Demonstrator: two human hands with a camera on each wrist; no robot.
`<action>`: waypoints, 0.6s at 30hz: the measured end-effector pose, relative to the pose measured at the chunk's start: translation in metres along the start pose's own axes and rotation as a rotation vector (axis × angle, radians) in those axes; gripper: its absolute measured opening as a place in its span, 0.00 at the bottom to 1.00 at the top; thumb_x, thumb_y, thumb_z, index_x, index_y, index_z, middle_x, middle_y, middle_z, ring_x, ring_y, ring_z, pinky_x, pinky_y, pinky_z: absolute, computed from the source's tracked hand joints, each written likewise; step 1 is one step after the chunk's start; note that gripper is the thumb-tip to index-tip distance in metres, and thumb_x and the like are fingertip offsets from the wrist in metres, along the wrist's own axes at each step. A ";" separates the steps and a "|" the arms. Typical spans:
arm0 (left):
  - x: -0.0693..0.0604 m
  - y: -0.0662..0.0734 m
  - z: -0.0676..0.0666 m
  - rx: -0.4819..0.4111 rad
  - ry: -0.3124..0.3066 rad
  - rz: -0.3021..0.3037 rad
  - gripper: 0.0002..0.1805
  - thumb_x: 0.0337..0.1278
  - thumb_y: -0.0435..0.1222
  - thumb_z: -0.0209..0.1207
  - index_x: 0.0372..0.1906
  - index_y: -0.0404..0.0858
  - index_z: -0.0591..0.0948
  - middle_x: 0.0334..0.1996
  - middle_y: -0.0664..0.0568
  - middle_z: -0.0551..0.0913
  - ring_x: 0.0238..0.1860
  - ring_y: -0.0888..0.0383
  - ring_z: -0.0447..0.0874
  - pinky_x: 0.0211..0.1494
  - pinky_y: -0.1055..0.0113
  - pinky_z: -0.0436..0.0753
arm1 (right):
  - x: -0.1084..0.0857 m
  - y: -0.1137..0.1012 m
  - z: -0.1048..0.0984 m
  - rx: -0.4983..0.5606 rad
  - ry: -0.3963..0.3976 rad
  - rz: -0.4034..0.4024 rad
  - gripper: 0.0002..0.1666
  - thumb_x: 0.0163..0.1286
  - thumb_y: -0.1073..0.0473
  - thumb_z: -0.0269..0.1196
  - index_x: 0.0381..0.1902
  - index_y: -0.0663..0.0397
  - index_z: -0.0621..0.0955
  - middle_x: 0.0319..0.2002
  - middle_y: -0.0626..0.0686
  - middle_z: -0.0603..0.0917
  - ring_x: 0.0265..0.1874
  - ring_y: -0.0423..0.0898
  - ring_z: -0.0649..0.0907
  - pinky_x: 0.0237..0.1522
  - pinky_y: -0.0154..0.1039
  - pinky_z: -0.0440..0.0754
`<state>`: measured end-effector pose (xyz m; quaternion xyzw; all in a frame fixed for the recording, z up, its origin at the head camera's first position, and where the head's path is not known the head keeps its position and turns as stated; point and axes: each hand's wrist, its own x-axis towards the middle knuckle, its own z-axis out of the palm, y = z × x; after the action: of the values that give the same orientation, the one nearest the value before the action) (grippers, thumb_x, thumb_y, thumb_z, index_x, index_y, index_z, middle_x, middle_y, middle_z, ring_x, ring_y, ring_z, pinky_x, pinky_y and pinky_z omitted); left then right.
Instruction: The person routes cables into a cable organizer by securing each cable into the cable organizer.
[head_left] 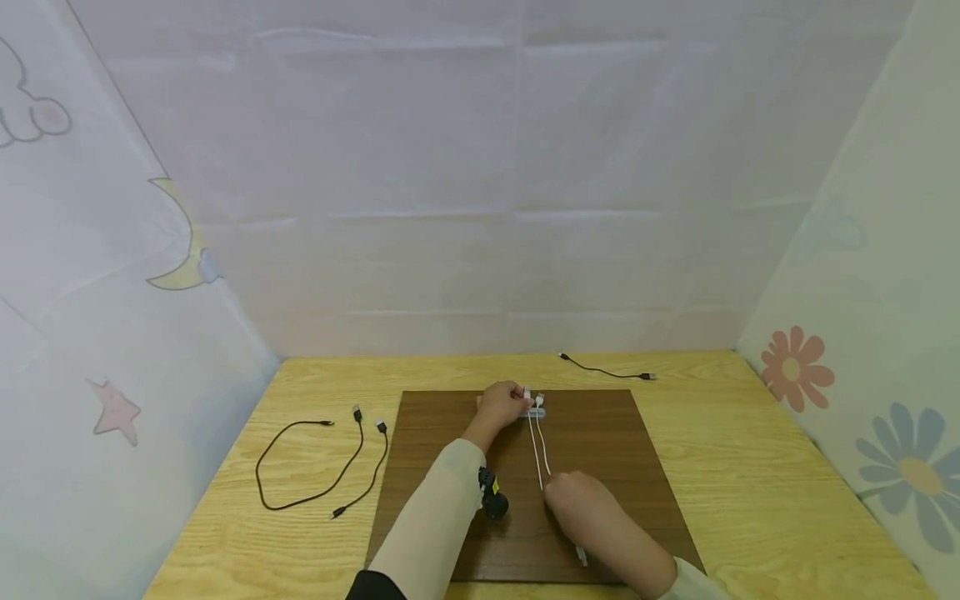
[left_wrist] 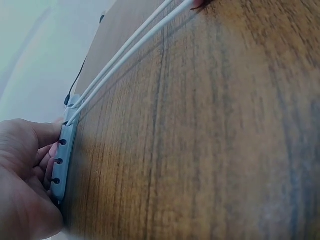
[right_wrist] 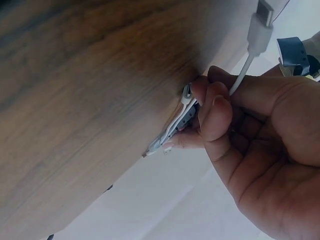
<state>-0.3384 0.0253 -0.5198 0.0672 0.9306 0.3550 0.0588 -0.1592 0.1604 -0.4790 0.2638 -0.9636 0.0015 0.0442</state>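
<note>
A grey cable holder (head_left: 537,412) (left_wrist: 64,162) with notches lies near the board's far edge; two white cables (head_left: 537,446) (left_wrist: 117,60) run from its right-end notches toward the person. At the holder, my left hand (head_left: 501,404) (left_wrist: 25,175) pinches one white cable near its plug (head_left: 527,392), the thumb against the holder. My right hand (head_left: 581,504) (right_wrist: 255,130) grips a white cable between thumb and curled fingers over the board's middle. A white connector (right_wrist: 260,35) sticks up from that grip; another white connector (right_wrist: 187,93) shows beside the fingertips.
The brown board (head_left: 450,467) lies on the light wooden table (head_left: 765,467). To its left are a long black cable (head_left: 260,475) and a shorter one (head_left: 378,467); another black cable (head_left: 603,370) lies beyond its far edge. Patterned cloth walls (head_left: 480,208) enclose the table.
</note>
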 end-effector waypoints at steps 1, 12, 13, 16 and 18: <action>0.000 0.000 0.000 -0.002 0.001 -0.003 0.11 0.65 0.47 0.66 0.40 0.44 0.85 0.33 0.59 0.86 0.35 0.61 0.79 0.50 0.58 0.69 | -0.001 -0.001 0.000 -0.006 -0.002 0.000 0.09 0.61 0.69 0.70 0.22 0.60 0.83 0.20 0.53 0.81 0.18 0.46 0.82 0.20 0.39 0.82; 0.002 -0.001 0.001 -0.030 0.014 -0.044 0.11 0.65 0.47 0.66 0.40 0.44 0.84 0.34 0.58 0.86 0.36 0.59 0.80 0.54 0.55 0.69 | -0.010 -0.001 0.000 -0.058 -0.007 -0.065 0.08 0.60 0.70 0.70 0.24 0.59 0.82 0.22 0.53 0.82 0.22 0.46 0.84 0.21 0.39 0.82; 0.002 -0.001 0.002 -0.033 0.014 -0.049 0.11 0.65 0.47 0.66 0.40 0.44 0.84 0.34 0.58 0.86 0.36 0.59 0.80 0.55 0.55 0.69 | -0.011 -0.001 0.000 -0.062 -0.007 -0.073 0.08 0.60 0.70 0.70 0.24 0.59 0.82 0.22 0.53 0.81 0.22 0.46 0.83 0.22 0.39 0.82; 0.003 -0.001 0.003 -0.040 0.013 -0.055 0.11 0.65 0.48 0.66 0.39 0.44 0.83 0.33 0.58 0.85 0.34 0.59 0.79 0.55 0.55 0.68 | -0.015 0.000 0.001 -0.062 -0.003 -0.100 0.08 0.60 0.70 0.71 0.25 0.58 0.82 0.22 0.52 0.81 0.22 0.45 0.83 0.22 0.38 0.82; 0.003 -0.002 0.004 -0.037 0.010 -0.057 0.11 0.65 0.48 0.66 0.39 0.45 0.83 0.33 0.58 0.85 0.34 0.59 0.78 0.54 0.55 0.68 | -0.017 0.001 0.002 -0.066 -0.004 -0.114 0.07 0.59 0.70 0.71 0.26 0.58 0.82 0.23 0.52 0.81 0.23 0.45 0.83 0.22 0.38 0.82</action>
<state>-0.3412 0.0267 -0.5239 0.0378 0.9257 0.3707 0.0655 -0.1451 0.1698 -0.4820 0.3168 -0.9465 -0.0331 0.0511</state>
